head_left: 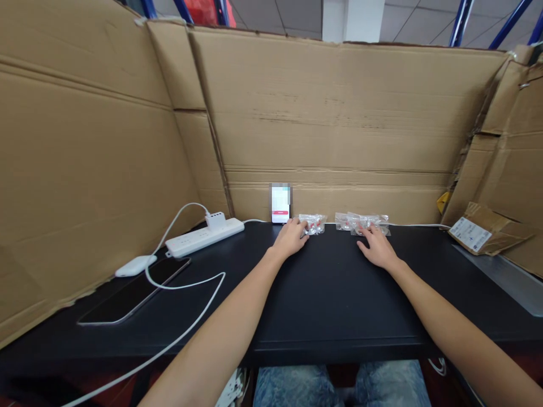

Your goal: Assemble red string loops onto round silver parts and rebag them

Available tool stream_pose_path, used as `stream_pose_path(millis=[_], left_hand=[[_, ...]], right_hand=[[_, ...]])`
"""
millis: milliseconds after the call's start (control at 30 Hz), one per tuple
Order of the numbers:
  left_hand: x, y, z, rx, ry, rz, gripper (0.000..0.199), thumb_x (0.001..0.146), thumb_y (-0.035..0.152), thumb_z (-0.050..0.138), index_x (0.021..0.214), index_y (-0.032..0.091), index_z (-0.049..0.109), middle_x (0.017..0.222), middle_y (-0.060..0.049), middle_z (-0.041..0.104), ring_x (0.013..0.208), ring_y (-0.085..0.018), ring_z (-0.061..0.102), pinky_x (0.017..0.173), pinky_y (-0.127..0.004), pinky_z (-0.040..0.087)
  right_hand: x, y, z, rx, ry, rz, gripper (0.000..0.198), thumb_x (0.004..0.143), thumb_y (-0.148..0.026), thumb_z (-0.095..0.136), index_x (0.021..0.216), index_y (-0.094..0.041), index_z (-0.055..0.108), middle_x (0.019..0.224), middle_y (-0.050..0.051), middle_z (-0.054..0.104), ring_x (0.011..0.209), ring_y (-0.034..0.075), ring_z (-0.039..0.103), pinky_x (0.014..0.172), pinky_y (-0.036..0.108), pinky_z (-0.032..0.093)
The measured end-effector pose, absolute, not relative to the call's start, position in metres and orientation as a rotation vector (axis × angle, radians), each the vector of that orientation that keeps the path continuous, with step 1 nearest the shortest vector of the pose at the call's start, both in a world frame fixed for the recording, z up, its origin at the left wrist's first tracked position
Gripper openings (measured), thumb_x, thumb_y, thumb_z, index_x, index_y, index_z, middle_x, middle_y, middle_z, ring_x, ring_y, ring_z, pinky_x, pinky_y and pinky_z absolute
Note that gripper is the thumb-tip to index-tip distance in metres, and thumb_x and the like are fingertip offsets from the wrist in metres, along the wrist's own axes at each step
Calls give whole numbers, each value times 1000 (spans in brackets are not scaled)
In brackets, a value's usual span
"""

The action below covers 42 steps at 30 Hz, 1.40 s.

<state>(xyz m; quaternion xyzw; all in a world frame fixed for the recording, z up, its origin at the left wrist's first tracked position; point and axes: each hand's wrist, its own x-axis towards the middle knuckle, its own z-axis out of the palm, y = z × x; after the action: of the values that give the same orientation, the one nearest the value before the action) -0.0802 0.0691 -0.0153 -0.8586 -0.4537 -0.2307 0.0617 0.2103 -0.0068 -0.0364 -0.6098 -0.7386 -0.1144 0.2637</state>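
Denim lap: We see two jeans-clad knees (292,387) below the edge of the black table (331,305).
White cable: It loops across our left side, over the dark tablet (136,294).
Right hand: Our right hand (377,247) lies palm down, thumb apart from the loosely spread fingers, fingertips over the right-hand clear packets (351,221); we see no pinch.
Left hand: Our left hand (291,237) has its fingers bent at the near-left edge of the left-hand clear packet (315,224); we cannot tell whether they pinch it.
Clear packets: All lie along the table's far edge, with small red bits showing inside.
Step in hand: We judge this as reaching to the packets, both arms stretched forward.
Next move: Lifting the thin film would call for thumb and fingertips closing on an edge.
Phone: The lit phone (280,204) stands just beyond our left hand.
Cardboard wall: The cardboard wall (339,113) rises behind everything on the table.
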Motion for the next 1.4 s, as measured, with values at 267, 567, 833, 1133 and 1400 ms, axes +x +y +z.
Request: stream_pose_path(millis=[267, 567, 833, 1133, 1400], left_hand=[[-68, 66, -22, -2471, -1360, -705, 37, 92, 42, 45, 100, 13, 66, 99, -15, 57, 102, -29, 50, 91, -38, 39], [-48, 44, -13, -2380, -1274, -825, 39, 92, 40, 42, 105, 12, 65, 103, -17, 59, 106, -31, 48, 92, -41, 37], [-10, 31, -28, -2786, -1527, -1189, 17, 80, 32, 60, 70, 18, 60, 70, -7, 61, 73, -22, 58, 72, -32, 42], [-2, 27, -20, -3212, -1484, -1980, 8, 75, 16, 58, 83, 16, 57, 66, 1, 59, 61, -12, 55, 57, -22, 39], [0, 18, -11, -3320, -1265, -2135, 15, 74, 21, 65, 87, 15, 70, 81, -4, 68, 74, -15, 60, 70, -26, 45]], right_hand=[[205, -5, -37, -1887, -2111, -385, 48, 94, -43, 38, 132, -18, 55, 147, 12, 41, 140, 35, 22, 110, 51, 19], [175, -29, -29, -1566, -2185, -386, 31, 92, -34, 46, 106, -16, 68, 124, 14, 61, 121, 30, 47, 107, 48, 27], [153, -35, -26, -1242, -2099, -164, 20, 89, -19, 48, 104, -19, 61, 99, 9, 62, 97, 22, 56, 86, 35, 46], [171, -23, -27, -1241, -1904, -196, 26, 87, -24, 56, 113, -20, 60, 104, 9, 62, 93, 23, 58, 85, 38, 47], [175, -30, -16, -1211, -1889, -262, 20, 92, -26, 49, 88, -19, 68, 79, 6, 65, 80, 22, 59, 76, 35, 47]])
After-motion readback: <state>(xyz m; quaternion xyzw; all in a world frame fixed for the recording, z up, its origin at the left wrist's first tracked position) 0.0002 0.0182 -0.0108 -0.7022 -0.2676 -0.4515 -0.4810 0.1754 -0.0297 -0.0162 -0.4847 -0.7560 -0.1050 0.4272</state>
